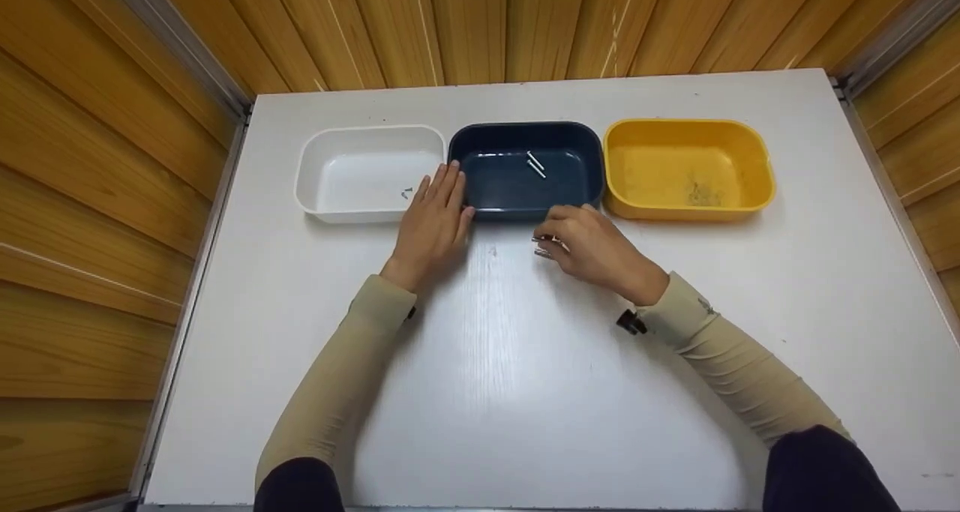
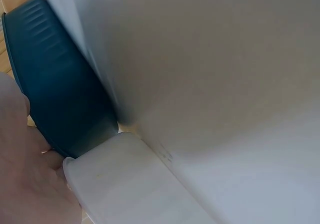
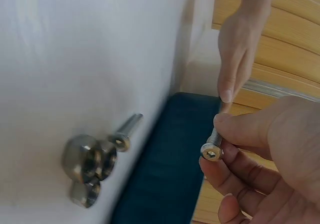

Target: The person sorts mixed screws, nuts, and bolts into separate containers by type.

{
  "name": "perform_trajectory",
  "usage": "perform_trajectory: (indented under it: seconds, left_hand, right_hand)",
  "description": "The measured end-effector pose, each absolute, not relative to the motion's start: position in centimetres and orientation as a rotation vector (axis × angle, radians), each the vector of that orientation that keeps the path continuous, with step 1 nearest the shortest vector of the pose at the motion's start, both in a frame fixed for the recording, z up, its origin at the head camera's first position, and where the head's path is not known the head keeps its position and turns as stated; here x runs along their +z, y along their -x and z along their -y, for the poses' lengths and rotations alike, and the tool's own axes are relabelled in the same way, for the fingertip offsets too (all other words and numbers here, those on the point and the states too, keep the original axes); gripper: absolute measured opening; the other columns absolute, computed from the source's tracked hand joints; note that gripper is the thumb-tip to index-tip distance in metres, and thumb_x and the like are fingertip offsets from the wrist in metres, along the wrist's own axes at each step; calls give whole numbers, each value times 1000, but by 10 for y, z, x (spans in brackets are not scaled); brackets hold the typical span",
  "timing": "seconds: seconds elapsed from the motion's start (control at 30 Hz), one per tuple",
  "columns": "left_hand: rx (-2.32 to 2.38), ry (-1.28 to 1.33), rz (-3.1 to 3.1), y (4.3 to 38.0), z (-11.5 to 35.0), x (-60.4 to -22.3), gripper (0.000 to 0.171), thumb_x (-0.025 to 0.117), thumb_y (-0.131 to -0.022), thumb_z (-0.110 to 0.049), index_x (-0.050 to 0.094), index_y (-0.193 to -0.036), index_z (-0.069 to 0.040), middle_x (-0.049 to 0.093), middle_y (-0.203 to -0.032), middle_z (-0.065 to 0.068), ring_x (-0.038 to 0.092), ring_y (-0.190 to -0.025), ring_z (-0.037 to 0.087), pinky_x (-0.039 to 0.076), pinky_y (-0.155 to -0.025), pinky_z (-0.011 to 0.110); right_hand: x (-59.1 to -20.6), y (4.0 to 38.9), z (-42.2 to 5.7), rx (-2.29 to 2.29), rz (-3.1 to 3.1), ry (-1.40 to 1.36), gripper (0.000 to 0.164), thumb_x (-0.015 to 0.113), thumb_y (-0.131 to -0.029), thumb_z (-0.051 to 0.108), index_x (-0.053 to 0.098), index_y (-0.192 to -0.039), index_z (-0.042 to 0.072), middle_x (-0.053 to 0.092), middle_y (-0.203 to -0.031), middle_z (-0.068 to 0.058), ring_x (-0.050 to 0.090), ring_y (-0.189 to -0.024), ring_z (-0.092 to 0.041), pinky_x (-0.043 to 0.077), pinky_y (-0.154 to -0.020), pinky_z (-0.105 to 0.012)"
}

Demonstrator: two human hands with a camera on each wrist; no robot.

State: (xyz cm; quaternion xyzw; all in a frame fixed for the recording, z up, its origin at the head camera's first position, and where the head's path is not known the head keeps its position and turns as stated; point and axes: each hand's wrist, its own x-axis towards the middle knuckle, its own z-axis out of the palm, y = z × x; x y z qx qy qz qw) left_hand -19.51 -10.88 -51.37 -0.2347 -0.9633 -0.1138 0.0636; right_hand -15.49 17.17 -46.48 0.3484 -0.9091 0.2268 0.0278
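Observation:
My right hand point(image 1: 592, 246) pinches a silver socket-head bolt point(image 3: 213, 145) between thumb and fingertips, near the front rim of the dark blue bin point(image 1: 495, 214). In the right wrist view, several metal nuts point(image 3: 80, 159) and another bolt point(image 3: 128, 129) lie on the table beside that bin; the hand partly hides them in the head view. Fingers extended, my left hand point(image 1: 429, 227) rests over the adjoining rims of the blue bin and the white bin point(image 1: 352, 217). Two bolts point(image 1: 535, 169) lie inside the blue bin.
A few small screws point(image 1: 407, 193) lie in the white bin. To the right of the blue bin stands a yellow bin point(image 1: 682, 213) with a cluster of small pieces point(image 1: 703, 195) inside. The white table point(image 1: 480, 392) is bordered by wood-look panels point(image 1: 465, 25).

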Motion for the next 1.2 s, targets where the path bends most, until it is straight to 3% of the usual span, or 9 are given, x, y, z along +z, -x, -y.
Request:
perform_trajectory:
  seconds: [0.1, 0.33, 0.67, 1.0, 1.2]
  left_hand:
    - [-336, 709, 2910, 195, 109, -514, 61, 40, -116, -31, 34, -163, 7, 28, -174, 22, 25, -164, 36, 17, -135, 49]
    - [-327, 700, 2924, 194, 109, -514, 63, 36, -116, -34, 32, -164, 6, 25, -175, 21, 23, -164, 35, 15, -136, 48]
    - [-331, 688, 2941, 194, 109, -514, 64, 32, -117, -36, 30, -165, 6, 24, -176, 20, 21, -165, 34, 14, -136, 46]
    - [-314, 690, 2932, 194, 108, -514, 64, 32, -117, -36, 30, -165, 5, 24, -176, 19, 21, -165, 33, 14, -136, 46]
    - [-320, 688, 2944, 194, 109, -514, 64, 34, -117, -36, 29, -165, 5, 22, -176, 19, 20, -166, 33, 14, -136, 46]
  right_hand:
    - [-455, 164, -172, 737, 2812, -1048, 12, 78, -98, 9, 83, -107, 3, 75, -99, -10, 71, -85, -28, 49, -77, -43]
    - [-438, 186, -172, 790, 2812, -1020, 13, 76, -99, 7, 82, -109, 1, 75, -101, -13, 71, -86, -25, 63, -77, -39]
    - [-431, 218, -165, 903, 2819, -981, 14, 77, -99, 7, 82, -109, 1, 75, -102, -13, 70, -89, -26, 64, -81, -41]
    - [-448, 249, -157, 940, 2816, -980, 14, 75, -98, 5, 82, -108, -3, 74, -97, -16, 69, -86, -28, 57, -78, -38]
    - [-459, 262, -153, 916, 2886, -930, 16, 73, -100, 6, 81, -110, -2, 74, -99, -16, 70, -90, -29, 60, -82, -40]
